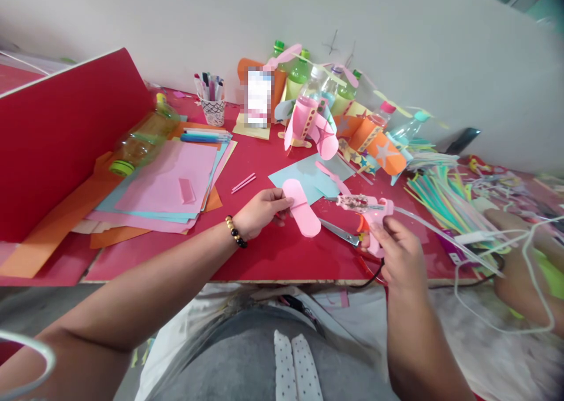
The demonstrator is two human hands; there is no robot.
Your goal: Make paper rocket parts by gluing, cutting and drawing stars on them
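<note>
My left hand pinches a pink paper strip with rounded ends, creased across its middle, and holds it above the red table. In my right hand is a pink hot glue gun, its nozzle pointing left toward the paper, apart from it. A clear glue stick runs out of the gun's back. Under and beside the gun lie scissors, blades toward the left. Light blue paper and a pink paper propeller lie just behind both hands.
Bottle planes in colored paper stand at the back. Left are stacked paper sheets, a plastic bottle and a pen cup. A phone leans centrally. Colored straws, white cables and another person's limb are right.
</note>
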